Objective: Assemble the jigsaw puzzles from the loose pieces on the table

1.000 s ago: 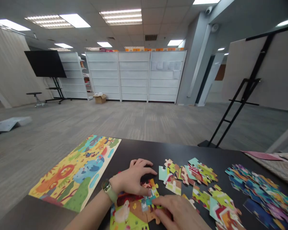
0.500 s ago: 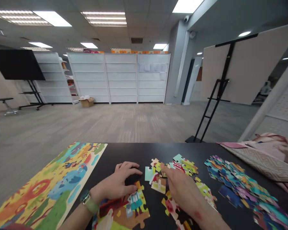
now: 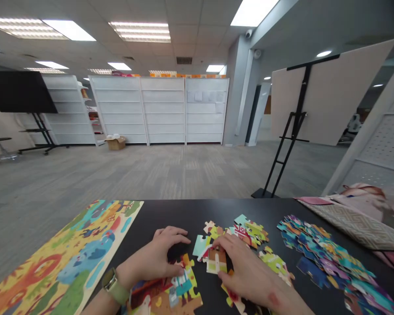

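Observation:
My left hand (image 3: 162, 253), a watch on its wrist, lies at the upper edge of a joined puzzle section (image 3: 184, 288). Its fingers are apart and the thumb touches the section. To the right, my right hand (image 3: 239, 262) has its thumb and fingertips around a brown and green puzzle piece (image 3: 216, 261). That piece lies flat beside a pale blue piece (image 3: 199, 245). More loose pieces with a red barn picture (image 3: 243, 232) are just beyond the right hand. Under the right hand, other pieces (image 3: 231, 295) are partly hidden.
At the left a colourful animal picture board (image 3: 82, 253) lies on the black table (image 3: 170, 210). A pile of blue and purple puzzle pieces (image 3: 331, 258) spreads on the right. Behind it is a patterned bag (image 3: 351, 218). An easel stand (image 3: 285, 148) stands beyond the table.
My right hand has drawn back slightly, from pointing at the upper pieces to spanning the brown and green piece with thumb and fingers. My left hand stays nearly in place.

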Demonstrator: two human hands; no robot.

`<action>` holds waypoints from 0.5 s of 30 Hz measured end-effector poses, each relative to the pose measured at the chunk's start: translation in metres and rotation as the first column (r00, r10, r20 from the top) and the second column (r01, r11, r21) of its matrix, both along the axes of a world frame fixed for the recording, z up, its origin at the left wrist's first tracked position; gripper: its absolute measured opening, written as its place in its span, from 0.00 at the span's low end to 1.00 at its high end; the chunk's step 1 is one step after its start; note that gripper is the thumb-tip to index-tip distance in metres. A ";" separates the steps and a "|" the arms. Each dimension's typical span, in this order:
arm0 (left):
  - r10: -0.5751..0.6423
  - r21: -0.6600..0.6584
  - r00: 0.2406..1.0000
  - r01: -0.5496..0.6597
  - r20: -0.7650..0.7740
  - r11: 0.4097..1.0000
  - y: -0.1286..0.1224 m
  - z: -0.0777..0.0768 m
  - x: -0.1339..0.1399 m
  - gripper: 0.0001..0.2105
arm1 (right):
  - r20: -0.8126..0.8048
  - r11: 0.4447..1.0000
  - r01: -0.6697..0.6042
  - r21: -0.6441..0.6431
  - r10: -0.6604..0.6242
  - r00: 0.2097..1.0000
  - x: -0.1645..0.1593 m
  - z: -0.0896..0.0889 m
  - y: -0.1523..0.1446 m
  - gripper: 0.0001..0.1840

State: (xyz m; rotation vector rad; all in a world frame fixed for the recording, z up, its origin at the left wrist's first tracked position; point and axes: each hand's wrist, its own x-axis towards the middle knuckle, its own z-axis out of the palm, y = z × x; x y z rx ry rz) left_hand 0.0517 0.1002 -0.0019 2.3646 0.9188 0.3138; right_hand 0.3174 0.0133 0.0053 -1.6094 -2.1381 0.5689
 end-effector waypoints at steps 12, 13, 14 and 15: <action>-0.043 0.049 0.999 0.043 0.011 0.998 0.001 -0.003 -0.002 0.24 | -0.101 0.995 0.097 -0.031 -0.099 0.990 0.009 0.016 0.007 0.18; -0.050 0.049 0.999 0.049 0.010 0.998 0.002 -0.004 -0.002 0.24 | -0.136 0.995 0.056 -0.080 -0.067 0.988 0.006 0.017 0.005 0.19; -0.058 0.047 0.998 0.057 0.007 0.997 0.003 -0.005 -0.003 0.24 | -0.165 0.992 0.008 -0.128 -0.029 0.986 0.002 0.019 0.002 0.18; -0.064 0.046 0.998 0.063 0.005 0.997 0.004 -0.005 -0.004 0.24 | -0.182 0.984 -0.040 -0.175 0.008 0.983 -0.004 0.020 -0.001 0.17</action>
